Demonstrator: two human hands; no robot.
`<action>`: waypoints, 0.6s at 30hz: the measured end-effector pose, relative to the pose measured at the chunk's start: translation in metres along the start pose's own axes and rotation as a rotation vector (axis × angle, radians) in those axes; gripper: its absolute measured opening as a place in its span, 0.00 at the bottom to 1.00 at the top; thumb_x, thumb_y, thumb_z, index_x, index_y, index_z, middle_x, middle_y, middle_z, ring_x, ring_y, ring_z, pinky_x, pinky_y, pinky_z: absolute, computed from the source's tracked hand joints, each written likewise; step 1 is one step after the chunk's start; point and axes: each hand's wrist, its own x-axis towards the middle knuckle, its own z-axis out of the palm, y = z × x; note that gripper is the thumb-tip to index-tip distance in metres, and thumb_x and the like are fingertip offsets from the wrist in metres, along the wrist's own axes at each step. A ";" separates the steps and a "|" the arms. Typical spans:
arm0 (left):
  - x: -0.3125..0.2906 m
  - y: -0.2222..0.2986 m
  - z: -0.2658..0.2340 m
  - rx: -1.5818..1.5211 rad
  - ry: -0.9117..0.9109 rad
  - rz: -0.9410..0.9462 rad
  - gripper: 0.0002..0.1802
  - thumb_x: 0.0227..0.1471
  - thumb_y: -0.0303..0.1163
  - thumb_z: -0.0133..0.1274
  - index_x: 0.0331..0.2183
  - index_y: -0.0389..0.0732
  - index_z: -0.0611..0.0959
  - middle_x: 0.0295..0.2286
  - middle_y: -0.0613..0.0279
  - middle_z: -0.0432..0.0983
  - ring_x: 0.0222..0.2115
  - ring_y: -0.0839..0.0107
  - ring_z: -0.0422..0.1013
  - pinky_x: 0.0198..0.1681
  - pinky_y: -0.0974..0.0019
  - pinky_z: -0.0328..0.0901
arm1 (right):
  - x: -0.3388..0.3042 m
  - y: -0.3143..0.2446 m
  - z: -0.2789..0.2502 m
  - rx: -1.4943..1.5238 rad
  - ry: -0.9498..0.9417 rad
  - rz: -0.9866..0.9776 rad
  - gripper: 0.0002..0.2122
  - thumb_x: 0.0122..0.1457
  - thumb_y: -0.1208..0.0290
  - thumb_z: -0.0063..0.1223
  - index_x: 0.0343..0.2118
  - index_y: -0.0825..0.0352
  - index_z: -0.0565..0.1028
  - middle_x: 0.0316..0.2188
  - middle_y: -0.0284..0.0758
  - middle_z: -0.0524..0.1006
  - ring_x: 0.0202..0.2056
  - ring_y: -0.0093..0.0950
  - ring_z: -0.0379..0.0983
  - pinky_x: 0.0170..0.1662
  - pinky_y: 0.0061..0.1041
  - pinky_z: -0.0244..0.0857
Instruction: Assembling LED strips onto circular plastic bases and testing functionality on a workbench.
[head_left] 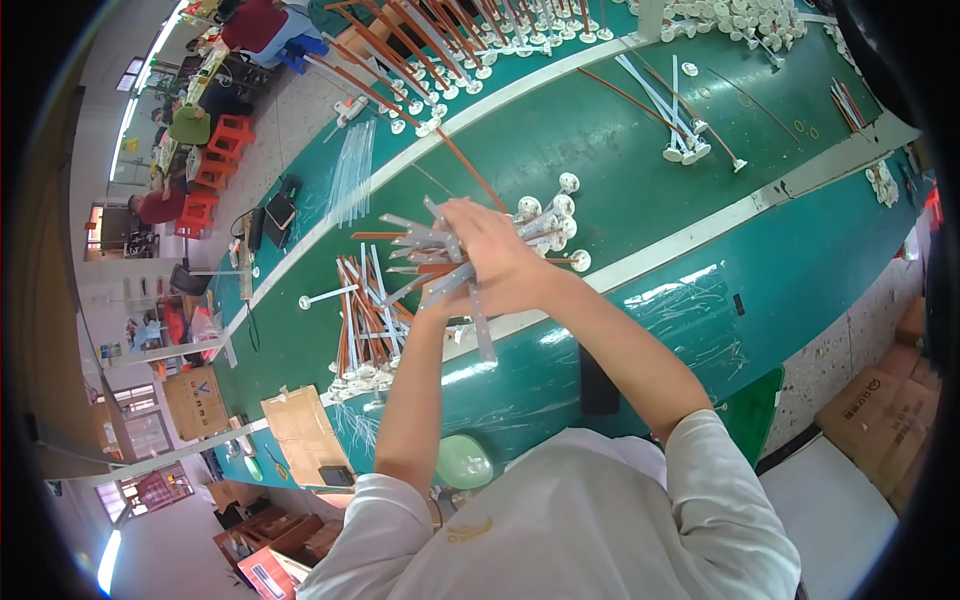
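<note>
A bundle of thin brown and silver-grey rods with white round ends lies across both my hands over the green table. My right hand is closed over the top of the bundle, with the bare rod tips fanning out to its left. Beneath and nearer to me, my left hand grips the same bundle, its fingers largely hidden by the rods and my right hand. Just left of my hands, a loose pile of similar brown and pale rods rests on the table, white ends toward me.
Many brown rods on white round bases stand at the far side. A heap of white round pieces lies far right, near a few loose rods. Clear plastic sleeves lie far left. White strips divide the table. Cardboard lies near left.
</note>
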 end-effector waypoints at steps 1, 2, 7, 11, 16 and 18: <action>0.002 0.001 0.002 0.059 0.007 0.042 0.27 0.56 0.37 0.57 0.55 0.45 0.68 0.50 0.61 0.71 0.49 0.64 0.71 0.54 0.56 0.68 | 0.002 -0.003 -0.005 0.016 0.022 -0.040 0.53 0.31 0.63 0.77 0.62 0.70 0.56 0.51 0.44 0.71 0.58 0.47 0.62 0.61 0.42 0.55; 0.002 0.002 0.008 0.119 0.013 0.081 0.27 0.57 0.38 0.56 0.55 0.44 0.68 0.50 0.61 0.70 0.49 0.64 0.71 0.54 0.55 0.68 | 0.004 -0.005 -0.009 0.031 0.047 -0.077 0.55 0.28 0.62 0.78 0.62 0.71 0.56 0.51 0.44 0.71 0.57 0.47 0.63 0.60 0.43 0.55; -0.013 0.004 0.048 0.419 0.049 0.289 0.25 0.59 0.41 0.53 0.55 0.44 0.68 0.50 0.60 0.70 0.49 0.64 0.71 0.54 0.55 0.68 | 0.007 -0.009 -0.020 0.053 0.080 -0.091 0.60 0.27 0.64 0.79 0.65 0.71 0.51 0.51 0.44 0.71 0.54 0.44 0.66 0.58 0.41 0.59; -0.019 0.019 0.048 0.596 -0.013 0.375 0.29 0.64 0.46 0.44 0.60 0.43 0.62 0.56 0.54 0.64 0.57 0.63 0.63 0.61 0.56 0.61 | 0.030 -0.028 -0.034 0.249 -0.041 0.011 0.60 0.28 0.60 0.79 0.67 0.65 0.50 0.52 0.47 0.70 0.55 0.45 0.66 0.59 0.41 0.58; -0.014 0.008 0.046 0.044 0.087 0.270 0.25 0.60 0.34 0.51 0.56 0.41 0.65 0.46 0.54 0.73 0.45 0.65 0.73 0.48 0.63 0.72 | 0.017 -0.009 -0.030 -0.213 0.018 -0.126 0.57 0.30 0.56 0.78 0.66 0.61 0.54 0.55 0.49 0.68 0.57 0.45 0.64 0.58 0.41 0.61; -0.031 -0.012 0.076 0.766 0.035 0.577 0.23 0.58 0.32 0.51 0.54 0.40 0.68 0.44 0.52 0.74 0.44 0.62 0.74 0.46 0.59 0.73 | -0.001 -0.007 -0.037 0.054 0.039 -0.114 0.54 0.31 0.57 0.77 0.65 0.62 0.57 0.54 0.48 0.69 0.56 0.45 0.66 0.56 0.40 0.64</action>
